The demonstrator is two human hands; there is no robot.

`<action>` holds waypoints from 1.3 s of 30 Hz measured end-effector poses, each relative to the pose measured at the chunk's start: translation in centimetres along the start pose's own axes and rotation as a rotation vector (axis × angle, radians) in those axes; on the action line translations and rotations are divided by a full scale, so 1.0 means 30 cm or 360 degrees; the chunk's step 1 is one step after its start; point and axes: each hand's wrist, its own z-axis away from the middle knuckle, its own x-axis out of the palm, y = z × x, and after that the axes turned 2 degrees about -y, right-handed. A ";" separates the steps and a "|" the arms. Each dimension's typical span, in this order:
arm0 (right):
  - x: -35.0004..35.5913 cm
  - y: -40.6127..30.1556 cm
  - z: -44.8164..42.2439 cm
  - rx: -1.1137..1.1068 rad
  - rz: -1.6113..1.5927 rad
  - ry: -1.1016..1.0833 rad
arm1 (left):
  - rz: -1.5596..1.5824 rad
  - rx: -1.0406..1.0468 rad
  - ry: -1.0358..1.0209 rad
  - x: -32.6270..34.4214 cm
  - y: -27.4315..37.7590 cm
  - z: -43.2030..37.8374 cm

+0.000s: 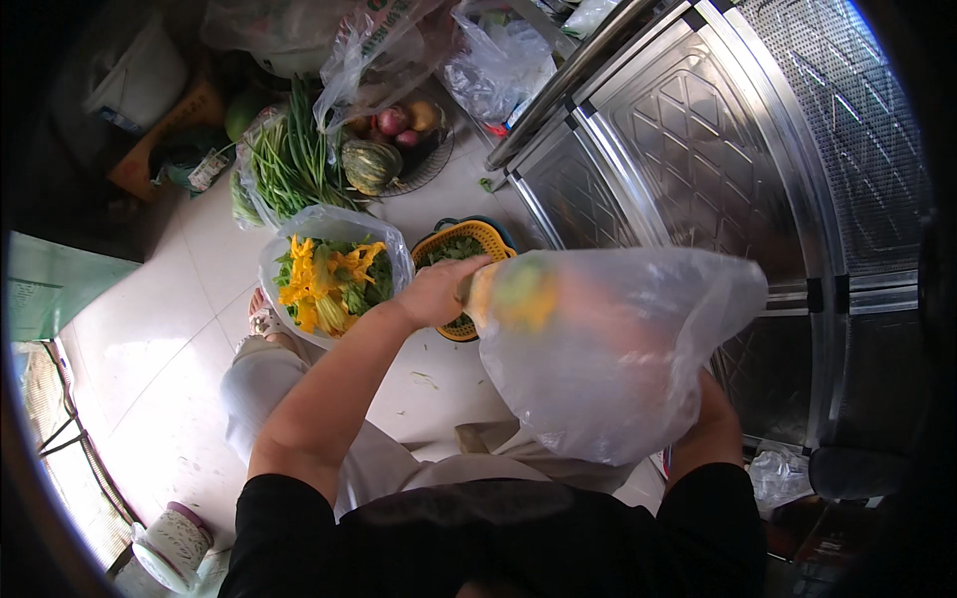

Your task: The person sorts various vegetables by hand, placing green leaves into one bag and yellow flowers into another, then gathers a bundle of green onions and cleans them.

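My left hand (437, 291) grips the edge of a translucent plastic bag (598, 381) held over my lap. A yellow and green bundle (529, 293) shows blurred through the plastic, close to my left fingers. My right hand (639, 333) appears only as a hazy shape through the bag; its fingers cannot be made out. Left of my left hand, an open plastic bag (404, 250) on the floor holds orange-yellow squash blossoms (321, 280) and green leaves. A yellow plastic basket (484, 230) with green leaves (457, 248) sits partly under my left hand.
Green-stemmed vegetables (288, 161), a striped squash (371, 166) and red onions (393, 119) lie ahead on the tiled floor (161, 329). Metal cabinet panels (688, 127) stand close on the right. A patterned container (178, 538) lies at lower left.
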 end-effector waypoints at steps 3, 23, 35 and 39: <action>-0.001 0.002 0.026 0.0025 -0.0056 0.0004 | 0.0018 -0.0164 -0.0187 -0.003 0.000 0.002; -0.015 -0.011 0.133 0.0066 -0.0208 0.0042 | 0.0074 -0.0287 0.0143 -0.008 -0.017 0.003; -0.183 -0.068 0.179 -0.0300 -0.1252 0.0739 | -0.0385 -0.0904 0.0259 0.068 -0.150 0.047; -0.255 -0.085 0.218 -0.0629 -0.1304 0.0721 | -0.0398 -0.0768 0.0220 0.044 -0.091 0.029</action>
